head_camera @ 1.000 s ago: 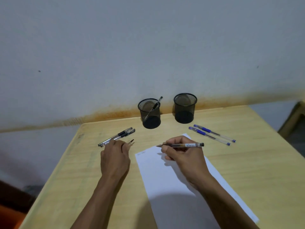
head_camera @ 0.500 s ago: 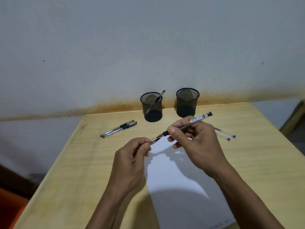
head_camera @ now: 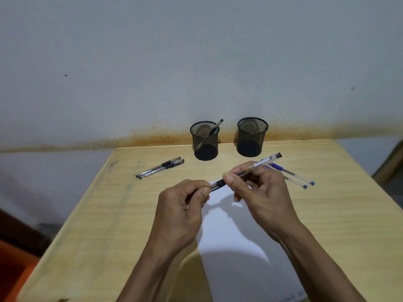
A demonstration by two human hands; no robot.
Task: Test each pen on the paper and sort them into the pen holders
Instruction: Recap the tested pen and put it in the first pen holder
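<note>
Holding a black pen (head_camera: 246, 171) above the paper (head_camera: 235, 247), the right hand (head_camera: 261, 192) pinches the clear barrel between thumb and fingers (head_camera: 229, 177), its back end angled up toward 2 o'clock. The left hand (head_camera: 183, 210) is closed around the pen's tip end at about 9 o'clock from the right hand; whatever it grips there, probably the cap, is hidden inside the fist.

Judging from this, the pen is being capped. A misaligned push could jab the point into a fingertip or smear ink on skin, and a loosely seated cap could drop off later. Because both hands work in the air over the sheet, a slip would send the pen down onto the paper or rolling across the desk (head_camera: 349, 214).

Farther out, two black pens (head_camera: 160, 167) lie side by side at 11 o'clock, and two blue pens (head_camera: 290, 175) lie at 1 o'clock, partly behind the right hand. Mixing these untested groups would spoil the sort.

At the far edge stand two black mesh holders. The left holder (head_camera: 205, 140) contains one black pen leaning against its rim; the right holder (head_camera: 252, 137) looks empty.
</note>
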